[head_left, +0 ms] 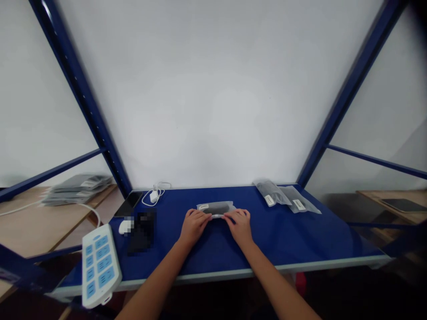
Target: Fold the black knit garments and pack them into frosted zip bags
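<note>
Fingers of the left hand and right hand pinch closed over the blue bench, both holding the near side of a clear pouch, midway across and closer to the back edge; I see a white power strip by the front left corner; two labelled bags lie near the back right corner; near the back left corner sit a dark flat device, then a white charger.
</note>
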Motion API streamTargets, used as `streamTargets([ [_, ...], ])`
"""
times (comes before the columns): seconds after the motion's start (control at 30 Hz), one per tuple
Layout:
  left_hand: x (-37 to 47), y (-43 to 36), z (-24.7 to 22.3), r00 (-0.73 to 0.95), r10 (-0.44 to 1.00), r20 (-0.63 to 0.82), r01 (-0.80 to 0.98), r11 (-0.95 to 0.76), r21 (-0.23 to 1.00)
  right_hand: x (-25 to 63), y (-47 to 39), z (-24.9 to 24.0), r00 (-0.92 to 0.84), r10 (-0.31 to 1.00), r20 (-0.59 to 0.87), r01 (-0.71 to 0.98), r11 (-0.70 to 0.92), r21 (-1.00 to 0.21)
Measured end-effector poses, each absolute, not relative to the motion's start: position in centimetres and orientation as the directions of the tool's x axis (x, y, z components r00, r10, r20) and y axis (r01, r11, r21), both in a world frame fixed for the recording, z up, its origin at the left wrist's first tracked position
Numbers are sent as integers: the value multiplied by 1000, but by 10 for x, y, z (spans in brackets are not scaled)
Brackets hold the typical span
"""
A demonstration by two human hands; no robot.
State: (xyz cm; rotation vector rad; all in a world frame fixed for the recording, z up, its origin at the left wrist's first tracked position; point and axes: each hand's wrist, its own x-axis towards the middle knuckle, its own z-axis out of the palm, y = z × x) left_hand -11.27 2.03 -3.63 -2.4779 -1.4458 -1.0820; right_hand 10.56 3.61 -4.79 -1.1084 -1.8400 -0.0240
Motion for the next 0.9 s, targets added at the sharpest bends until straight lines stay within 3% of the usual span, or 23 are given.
streamTargets([
  [0.2, -113, 25, -41, 285, 598, 749, 739, -634, 225, 106, 30, -46, -101, 590, 801, 731, 591, -343],
  [0.47, -111, 24, -40, 343, 510, 789, 703, -697, 145, 101, 31, -46, -138, 638, 757, 732, 581, -356],
  [0.8, -106, 18, -38, 151, 609, 778, 906, -400, 136, 104, 36, -50, -163, 661, 732, 724, 584, -367],
  [0.9, -103, 19, -42, 167, 630, 758, 911, -393, 126, 105, 36, -51, -216, 651, 728, 712, 615, -339],
])
